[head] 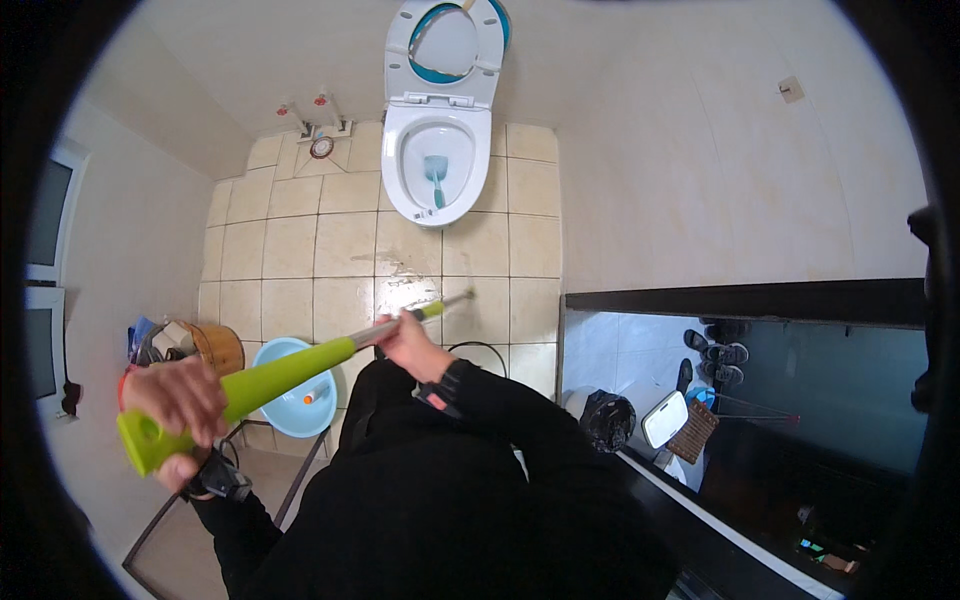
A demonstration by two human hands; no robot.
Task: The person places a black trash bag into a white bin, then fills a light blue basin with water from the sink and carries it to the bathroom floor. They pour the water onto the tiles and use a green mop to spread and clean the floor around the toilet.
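A long pole with a lime-green grip and a metal shaft slants across my front, its far end near the floor tiles. Around the thick top of the grip is my left hand. My right hand holds the metal shaft farther down. The pole's lower tip is small and blurred, so I cannot tell what is fitted there. Ahead stands a white toilet with lid and seat raised; a teal brush-like tool lies in its bowl.
Below the pole is a light-blue basin with an orange-and-white item inside. A wooden bucket stands at left. Wet patches mark the tiles. Valve pipes rise by the back wall. A black-lined bin and shoes are right.
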